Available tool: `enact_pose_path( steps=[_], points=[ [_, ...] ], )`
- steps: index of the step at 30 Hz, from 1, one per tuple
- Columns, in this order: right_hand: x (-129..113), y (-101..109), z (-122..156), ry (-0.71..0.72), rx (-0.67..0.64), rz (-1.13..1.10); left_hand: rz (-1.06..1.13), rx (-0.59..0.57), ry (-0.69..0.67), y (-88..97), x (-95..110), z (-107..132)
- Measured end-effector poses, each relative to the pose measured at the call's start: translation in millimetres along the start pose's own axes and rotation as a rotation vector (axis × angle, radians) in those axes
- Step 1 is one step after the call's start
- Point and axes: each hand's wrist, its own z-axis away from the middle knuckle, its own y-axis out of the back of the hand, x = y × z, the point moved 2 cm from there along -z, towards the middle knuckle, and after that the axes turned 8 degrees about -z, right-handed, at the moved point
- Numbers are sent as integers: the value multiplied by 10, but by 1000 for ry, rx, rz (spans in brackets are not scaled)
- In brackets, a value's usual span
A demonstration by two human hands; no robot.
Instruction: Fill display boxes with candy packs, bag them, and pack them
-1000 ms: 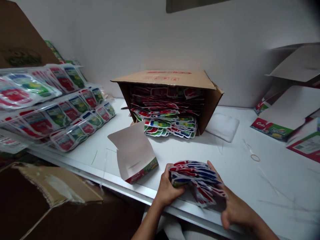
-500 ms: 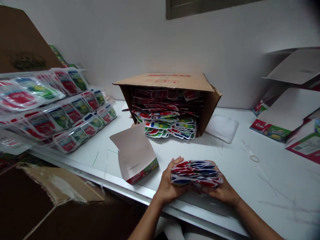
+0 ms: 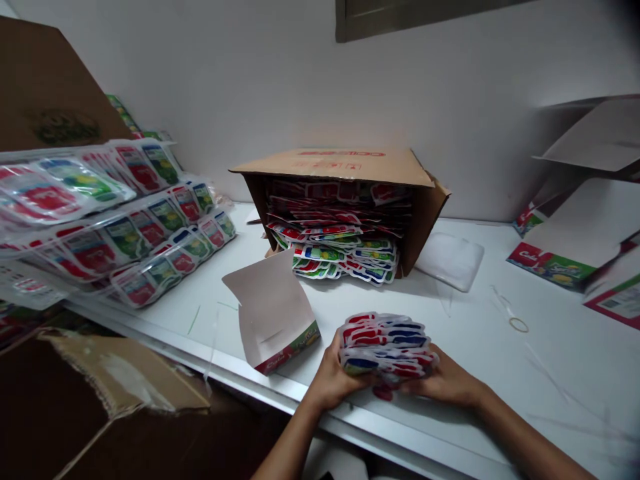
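Over the front edge of the white table, a thick stack of red, blue and white packets [image 3: 387,343] is held between my two hands. My left hand [image 3: 333,377] grips its left end, and my right hand [image 3: 445,380] grips the right end; the fingers behind and beneath are partly hidden. To the left of the stack lies an opened small carton [image 3: 273,320], its plain inside facing up and a red and green printed edge toward me. Behind the stack, a cardboard box [image 3: 335,163] on its side is filled with similar flat packets [image 3: 345,257].
Plastic-wrapped rows of packets [image 3: 125,233] pile up at the left by a large carton flap [image 3: 60,87]. Printed cartons [image 3: 555,263] stand at the right. A white pouch [image 3: 450,260] and a rubber band [image 3: 519,325] lie on the table [image 3: 480,373]. An open cardboard box [image 3: 135,387] sits below its edge.
The stack in my hands has tipped so that more of the packets' upper faces show, and its layers look looser. My hands stay on both ends. The view has shifted slightly.
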Motion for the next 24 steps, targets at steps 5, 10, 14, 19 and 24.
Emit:
enact_pose_path(
  steps=[5,10,14,19,24],
  points=[
    [-206,699,-183,-71,-142,173,-4,-14,30,12,37,55],
    [-452,1024,-1186,99,190,638,77,-85,86,-71,95,110],
    [-390,882,-1941,70,338,743,0,-60,64,-37,112,127],
    [-231,862,-1837,79,357,744,-83,-22,59,24,87,146],
    [-104,634,-971,97,295,581,-30,-79,84,15,27,131]
  ],
)
